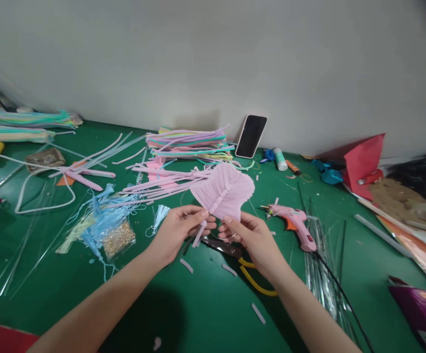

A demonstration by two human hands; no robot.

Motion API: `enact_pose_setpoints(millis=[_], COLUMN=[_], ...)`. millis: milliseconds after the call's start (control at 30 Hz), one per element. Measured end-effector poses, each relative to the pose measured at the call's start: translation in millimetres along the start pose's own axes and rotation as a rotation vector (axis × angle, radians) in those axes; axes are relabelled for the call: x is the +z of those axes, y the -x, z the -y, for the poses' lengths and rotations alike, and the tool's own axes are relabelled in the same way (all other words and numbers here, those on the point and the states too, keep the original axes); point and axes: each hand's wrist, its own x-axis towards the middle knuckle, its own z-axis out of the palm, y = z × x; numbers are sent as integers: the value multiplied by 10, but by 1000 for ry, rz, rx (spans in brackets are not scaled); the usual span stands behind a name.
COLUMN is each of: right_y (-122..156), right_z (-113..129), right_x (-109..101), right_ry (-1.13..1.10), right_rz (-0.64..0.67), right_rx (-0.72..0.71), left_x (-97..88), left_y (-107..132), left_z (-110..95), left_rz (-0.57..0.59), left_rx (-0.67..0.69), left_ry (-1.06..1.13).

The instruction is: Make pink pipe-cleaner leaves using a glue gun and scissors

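Between both hands is a lilac-pink pipe-cleaner leaf (223, 189), broad and nearly heart-shaped, with a raised rib down its middle and a short stem at the bottom. My left hand (181, 226) pinches its lower left end beside the stem. The thumb and fingers of my right hand (248, 235) grip its lower right edge. Scissors (259, 284) with yellow handles lie on the table just under my right hand, partly covered by it. Loose pink pipe cleaners (161, 189) lie to the left, behind my left hand. Several short pink offcuts (258, 314) are scattered nearby.
A pink glue gun (294, 221) with a black cord rests at right beside clear sticks (323, 269). Blue tassels (110, 211) and a bag of gold beads (119, 240) lie left. Bundled pipe cleaners (187, 139) and a propped phone (252, 136) stand by the wall.
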Motion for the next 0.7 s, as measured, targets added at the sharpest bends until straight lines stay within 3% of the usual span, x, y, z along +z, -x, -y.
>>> enact_pose_setpoints(millis=[267,433,700], right_y=[-38,-57,-52], right_z=[-10,7,9], right_x=[-87,63,100], right_ry=[18,-139,-102], right_rz=[28,-39,-13], right_rx=[-28,47,75], left_x=[9,47,81], left_y=[14,29,53], left_z=[-68,-50,-69], left_rz=[-107,-74,-111], left_rx=[116,117,173], left_ry=[-20,3,-219])
